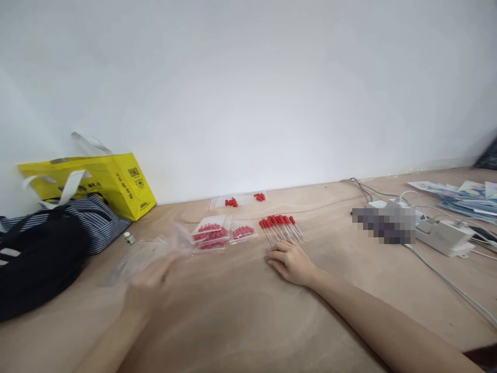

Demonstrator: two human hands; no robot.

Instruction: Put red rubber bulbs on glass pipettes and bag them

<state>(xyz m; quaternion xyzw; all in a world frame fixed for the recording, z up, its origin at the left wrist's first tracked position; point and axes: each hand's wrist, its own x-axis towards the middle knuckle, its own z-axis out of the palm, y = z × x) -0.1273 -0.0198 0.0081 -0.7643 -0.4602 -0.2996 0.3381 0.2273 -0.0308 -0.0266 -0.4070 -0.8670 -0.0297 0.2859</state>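
My left hand [149, 285] is smeared by motion at the left, its fingers closed on a clear plastic bag [180, 239], also blurred. A row of thin pale sticks with red bulb-like tops [277, 221] lies fanned on the table. My right hand [291, 263] rests at their lower ends, fingers loosely bent and laid on the table, partly covering the tips. To the left of the row are a small zip bag of red-topped sticks [243, 233] and a stack of similar filled zip bags [210, 235]. More clear bags [135, 259] lie beside my left hand.
Farther back, two clear bags with red-topped pieces [232, 202] lie near the wall. A small glass bottle [129, 238], a yellow bag [134, 191] and a black bag [42, 259] stand left. Power strips [444, 235] with cables and printed sheets [466, 197] lie right.
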